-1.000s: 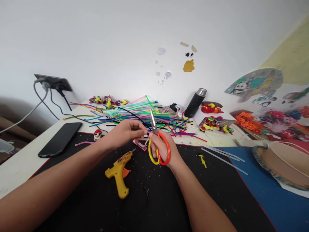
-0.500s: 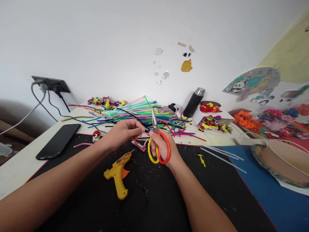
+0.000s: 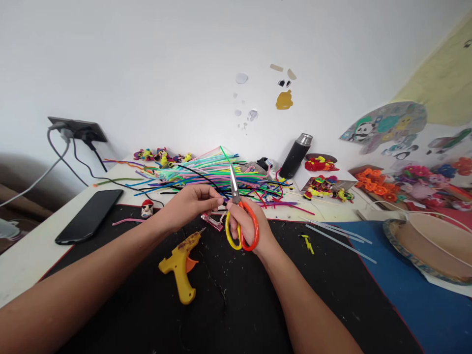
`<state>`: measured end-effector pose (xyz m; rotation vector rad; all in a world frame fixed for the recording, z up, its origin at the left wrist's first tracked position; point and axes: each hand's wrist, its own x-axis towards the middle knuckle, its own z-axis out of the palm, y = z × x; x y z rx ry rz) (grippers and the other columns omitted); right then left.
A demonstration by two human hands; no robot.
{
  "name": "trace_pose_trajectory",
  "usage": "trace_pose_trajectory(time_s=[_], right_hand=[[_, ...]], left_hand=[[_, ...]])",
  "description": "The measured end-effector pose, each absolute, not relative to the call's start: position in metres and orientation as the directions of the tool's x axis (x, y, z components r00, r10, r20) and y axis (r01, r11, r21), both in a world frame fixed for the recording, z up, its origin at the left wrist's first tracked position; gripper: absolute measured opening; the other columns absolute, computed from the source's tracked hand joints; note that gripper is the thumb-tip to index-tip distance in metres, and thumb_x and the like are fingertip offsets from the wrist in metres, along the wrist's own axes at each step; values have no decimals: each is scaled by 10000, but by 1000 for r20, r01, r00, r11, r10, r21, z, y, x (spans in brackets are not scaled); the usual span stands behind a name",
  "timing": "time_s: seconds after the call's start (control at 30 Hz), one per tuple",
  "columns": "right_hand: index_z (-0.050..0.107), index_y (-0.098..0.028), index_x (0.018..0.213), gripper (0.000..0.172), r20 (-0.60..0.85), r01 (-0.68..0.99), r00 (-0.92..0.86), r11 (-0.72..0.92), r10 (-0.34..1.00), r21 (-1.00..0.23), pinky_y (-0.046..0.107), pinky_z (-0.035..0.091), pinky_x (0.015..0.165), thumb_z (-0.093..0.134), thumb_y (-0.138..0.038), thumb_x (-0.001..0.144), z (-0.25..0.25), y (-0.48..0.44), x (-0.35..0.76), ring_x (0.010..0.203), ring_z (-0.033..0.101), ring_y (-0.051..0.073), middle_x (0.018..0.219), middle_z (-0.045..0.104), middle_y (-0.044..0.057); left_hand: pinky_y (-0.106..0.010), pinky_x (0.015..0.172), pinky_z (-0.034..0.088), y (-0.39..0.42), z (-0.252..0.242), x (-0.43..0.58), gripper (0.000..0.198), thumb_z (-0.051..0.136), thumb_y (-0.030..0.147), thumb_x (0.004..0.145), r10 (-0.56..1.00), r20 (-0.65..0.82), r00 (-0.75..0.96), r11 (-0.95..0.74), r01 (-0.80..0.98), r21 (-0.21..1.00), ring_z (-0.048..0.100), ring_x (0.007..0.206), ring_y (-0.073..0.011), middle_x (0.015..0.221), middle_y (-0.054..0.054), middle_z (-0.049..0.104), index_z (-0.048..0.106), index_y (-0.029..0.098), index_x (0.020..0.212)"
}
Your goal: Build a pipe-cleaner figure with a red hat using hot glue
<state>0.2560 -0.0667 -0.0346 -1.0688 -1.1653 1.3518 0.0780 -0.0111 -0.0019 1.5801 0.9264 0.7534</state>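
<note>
My left hand (image 3: pixel 199 202) is closed in a pinch, with a thin black pipe cleaner (image 3: pixel 201 175) running to its fingertips. The fingers hide part of the pinched end. My right hand (image 3: pixel 252 221) is wrapped round a pair of scissors (image 3: pixel 243 223) with one red and one yellow handle. Their metal blades point up and away, close together. The two hands' fingertips nearly meet. Just beneath them lies a pink lighter (image 3: pixel 213 222). Nearer to me, a yellow glue gun (image 3: pixel 180 268) rests on the black mat (image 3: pixel 243 305).
Behind my hands lies a heap of coloured pipe cleaners (image 3: pixel 206 167). A black phone (image 3: pixel 90 216) and a small red-capped figure (image 3: pixel 147 208) are at left. To the right are a black thermos (image 3: pixel 296 156), clear glue sticks (image 3: pixel 341 242), a yellow piece (image 3: pixel 307 244) and a round basket (image 3: pixel 413 250).
The scissors and my right hand have shifted very slightly to the left. My left hand keeps its pinch in nearly the same place.
</note>
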Motion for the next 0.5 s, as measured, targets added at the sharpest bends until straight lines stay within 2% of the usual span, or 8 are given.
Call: trace_pose_trajectory(time_s=[0.5], right_hand=[[558, -221, 873, 295, -15, -128, -112, -30, 994, -991, 215, 383, 387, 659, -497, 891, -36, -67, 255, 359, 466, 110, 487, 511, -86]], left_hand=[[-250, 604, 432, -12, -10, 77, 433, 774, 586, 778, 876, 54, 480, -175, 213, 961, 514, 626, -128, 684, 5, 618, 704, 161, 812]])
